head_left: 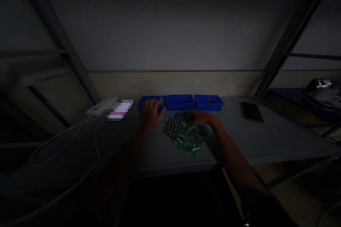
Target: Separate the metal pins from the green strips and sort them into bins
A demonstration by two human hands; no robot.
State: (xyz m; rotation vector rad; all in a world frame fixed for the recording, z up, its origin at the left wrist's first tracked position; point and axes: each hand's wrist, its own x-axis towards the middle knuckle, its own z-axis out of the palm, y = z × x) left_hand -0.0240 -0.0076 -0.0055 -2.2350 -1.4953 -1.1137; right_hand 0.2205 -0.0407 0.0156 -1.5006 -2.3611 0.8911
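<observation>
The left hand [152, 111] reaches over the left blue bin [140, 104], its fingers half bent and the thumb standing apart; whether it holds something, I cannot tell. The right hand [199, 117] bends down onto the pile of small metal-looking pieces [172, 127], and its fingertips are too dark for judging their grip. This pile lies on the table [157, 149], nearer to the right hand than to the left, partly among green plastic [192, 141]. Just behind the right hand stands the right blue bin [209, 106]. The step in hand seems to be sorting pieces by hand; the next move, I judge, calls for a light pinch, without dragging the plastic.
</observation>
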